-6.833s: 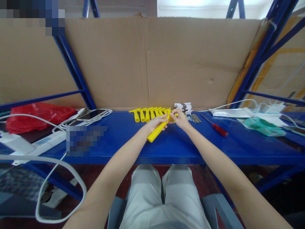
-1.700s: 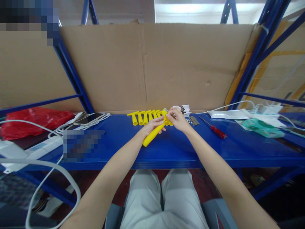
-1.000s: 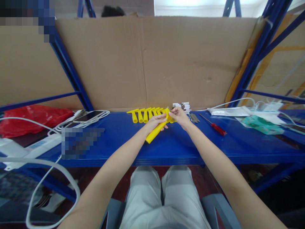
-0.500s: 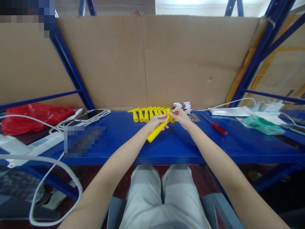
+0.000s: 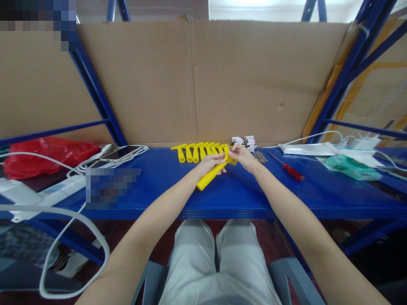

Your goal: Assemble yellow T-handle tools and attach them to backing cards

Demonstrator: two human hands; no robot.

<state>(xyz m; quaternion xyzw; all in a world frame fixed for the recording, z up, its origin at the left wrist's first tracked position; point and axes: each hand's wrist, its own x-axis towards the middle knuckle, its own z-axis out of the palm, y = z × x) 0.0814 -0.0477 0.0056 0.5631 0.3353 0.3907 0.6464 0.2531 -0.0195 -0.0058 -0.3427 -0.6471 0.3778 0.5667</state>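
My left hand (image 5: 212,163) is closed around a yellow T-shaped plastic handle (image 5: 207,179), whose tubular end points down toward the table's front edge. At the handle's wide head, my right hand (image 5: 241,156) is closed in a pinch. Its fingertips touch the head; any small part between them is too small to make out. Behind my hands lies a row of several similar yellow handles (image 5: 196,153). A stack of white and brown pieces (image 5: 244,142) lies just beyond my right hand, with flat grey metal strips (image 5: 260,157) beside it.
A red screwdriver (image 5: 293,173) lies on the blue table (image 5: 165,182), right of my hands. Farther right are a white packet (image 5: 308,148) and a green pack (image 5: 351,167). At left are a red bag (image 5: 51,156), cables and a power strip (image 5: 60,192). Cardboard (image 5: 222,80) stands behind.
Both hands hold nearly the same pose on the yellow handle. The right fingers have shifted very slightly at its head; the whole view has drifted a little.
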